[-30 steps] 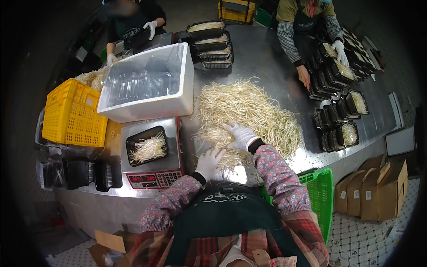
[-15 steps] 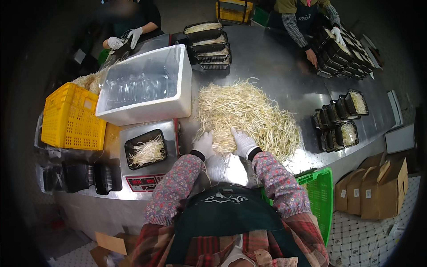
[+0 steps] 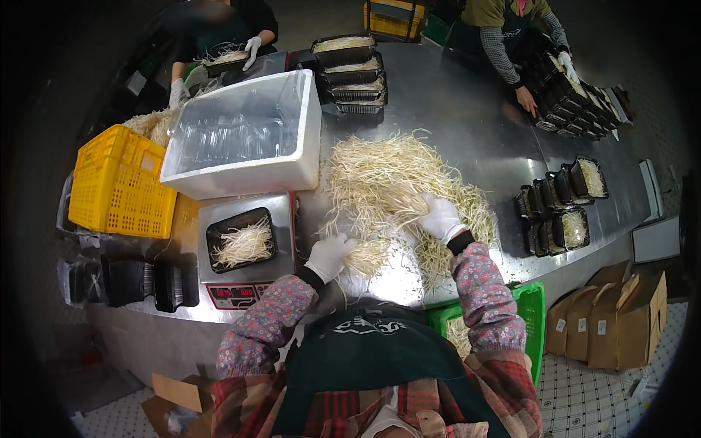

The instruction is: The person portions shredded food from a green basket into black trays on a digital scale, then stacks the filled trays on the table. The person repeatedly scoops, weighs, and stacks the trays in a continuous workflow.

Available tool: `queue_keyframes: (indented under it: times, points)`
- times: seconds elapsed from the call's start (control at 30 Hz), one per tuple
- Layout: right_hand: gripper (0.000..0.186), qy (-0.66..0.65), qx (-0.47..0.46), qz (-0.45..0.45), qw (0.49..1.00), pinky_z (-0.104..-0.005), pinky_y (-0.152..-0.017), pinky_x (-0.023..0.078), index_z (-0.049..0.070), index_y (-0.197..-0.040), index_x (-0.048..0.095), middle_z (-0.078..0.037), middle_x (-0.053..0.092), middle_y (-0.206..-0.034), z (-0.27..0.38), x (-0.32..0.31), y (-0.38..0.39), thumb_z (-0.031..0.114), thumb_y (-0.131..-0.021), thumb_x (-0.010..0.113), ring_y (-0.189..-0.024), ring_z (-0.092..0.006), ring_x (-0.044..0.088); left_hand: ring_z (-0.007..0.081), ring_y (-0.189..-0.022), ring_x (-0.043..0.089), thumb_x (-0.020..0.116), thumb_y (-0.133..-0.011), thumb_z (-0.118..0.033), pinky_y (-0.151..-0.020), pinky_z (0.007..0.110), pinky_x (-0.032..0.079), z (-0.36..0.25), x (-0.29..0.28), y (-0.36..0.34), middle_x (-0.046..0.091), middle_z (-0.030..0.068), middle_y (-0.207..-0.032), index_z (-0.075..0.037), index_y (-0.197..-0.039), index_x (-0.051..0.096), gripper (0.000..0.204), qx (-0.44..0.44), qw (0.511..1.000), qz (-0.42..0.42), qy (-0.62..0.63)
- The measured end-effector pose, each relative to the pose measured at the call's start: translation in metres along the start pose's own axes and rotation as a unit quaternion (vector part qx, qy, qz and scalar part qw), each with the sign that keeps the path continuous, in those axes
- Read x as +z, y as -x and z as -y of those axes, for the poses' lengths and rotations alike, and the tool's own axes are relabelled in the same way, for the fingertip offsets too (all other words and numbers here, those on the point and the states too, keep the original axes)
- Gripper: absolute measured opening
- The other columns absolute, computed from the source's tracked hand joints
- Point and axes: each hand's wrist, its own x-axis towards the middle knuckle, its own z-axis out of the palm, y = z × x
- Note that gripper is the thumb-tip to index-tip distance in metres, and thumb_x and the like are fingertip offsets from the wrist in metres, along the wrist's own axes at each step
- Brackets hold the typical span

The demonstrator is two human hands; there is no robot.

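Observation:
A loose pile of pale bean sprouts [image 3: 387,164] covers the middle of the steel table. My right hand [image 3: 441,218], in a white glove, grips a bunch of sprouts at the pile's near right side. Lower and to the left, my gloved left hand [image 3: 328,258] is closed at the edge of a smaller clump of sprouts [image 3: 367,257], its fingertips partly hidden. Left of that hand, a black plastic tray [image 3: 266,248] with some sprouts in it rests on a digital scale [image 3: 248,276].
A white foam box [image 3: 241,182] holding clear plastic lids stands behind the scale, beside a yellow crate [image 3: 124,191]. Stacked filled trays [image 3: 350,73] are farther back; more trays [image 3: 573,228] line the right. A green crate [image 3: 531,321] is by my right arm. Two co-workers handle trays across the table.
My hands have parted: the right moved up and right with a bunch of sprouts, the left slightly down and left. The co-worker at back left now holds a tray of sprouts.

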Motion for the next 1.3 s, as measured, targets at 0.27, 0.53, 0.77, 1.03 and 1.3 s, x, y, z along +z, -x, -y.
queue_keyframes:
  times: [0.27,0.53,0.77,1.03,1.3]
  points:
    - [0.092,0.049,-0.112,0.096,0.988,-0.0436,-0.103,0.044,0.004,-0.145,0.036,-0.026,0.05,-0.137,0.014,0.101,-0.02,0.047,-0.074,0.075,-0.124,-0.0378,0.052,0.0405,-0.139,0.029,0.076,-0.072,-0.016,-0.11,0.047,0.034,-0.014,0.035,0.024,0.025,0.0172,-0.156,-0.006,-0.151,0.027,0.093,-0.186,0.978,-0.063,0.076]
    - [0.138,0.153,-0.112,0.087,0.978,-0.0587,-0.114,0.025,0.002,-0.154,0.015,-0.031,0.025,-0.154,0.083,0.09,0.007,0.065,-0.053,0.084,-0.143,-0.0459,0.024,0.0203,-0.127,0.048,0.048,-0.087,0.007,-0.106,0.03,0.039,-0.031,0.14,0.032,0.045,0.0137,-0.144,0.0,-0.151,0.024,0.069,-0.173,0.555,-0.19,0.791]
    - [0.111,0.064,-0.106,0.058,0.991,-0.0432,-0.095,0.048,0.0,-0.151,0.023,-0.02,0.063,-0.109,0.059,0.125,-0.01,0.032,-0.064,0.083,-0.105,-0.0353,0.061,0.0211,-0.124,0.052,0.056,-0.093,-0.005,-0.102,0.031,0.044,-0.056,0.091,0.053,0.049,0.0152,-0.141,0.001,-0.149,0.03,0.062,-0.256,0.742,-0.173,0.596]
    - [0.091,0.075,-0.161,0.022,0.984,-0.0433,-0.092,0.05,0.004,-0.137,0.045,-0.017,0.065,-0.112,0.052,0.147,-0.012,0.037,-0.062,0.085,-0.107,-0.0345,0.061,0.0207,-0.111,0.062,0.056,-0.095,-0.005,-0.097,0.03,0.047,-0.064,-0.021,0.128,0.065,0.0129,-0.12,0.001,-0.129,0.057,0.035,-0.273,0.76,-0.303,0.506]
    - [0.075,-0.171,-0.13,-0.038,0.976,-0.037,-0.095,0.05,0.001,-0.132,0.054,-0.021,0.067,-0.117,0.075,0.086,0.016,0.024,-0.068,0.084,-0.107,-0.0332,0.065,0.0314,-0.131,0.047,0.058,-0.093,-0.008,-0.11,0.038,0.037,0.066,-0.095,0.198,0.05,0.0199,-0.139,0.002,-0.138,0.048,0.047,-0.31,0.809,-0.477,0.144]
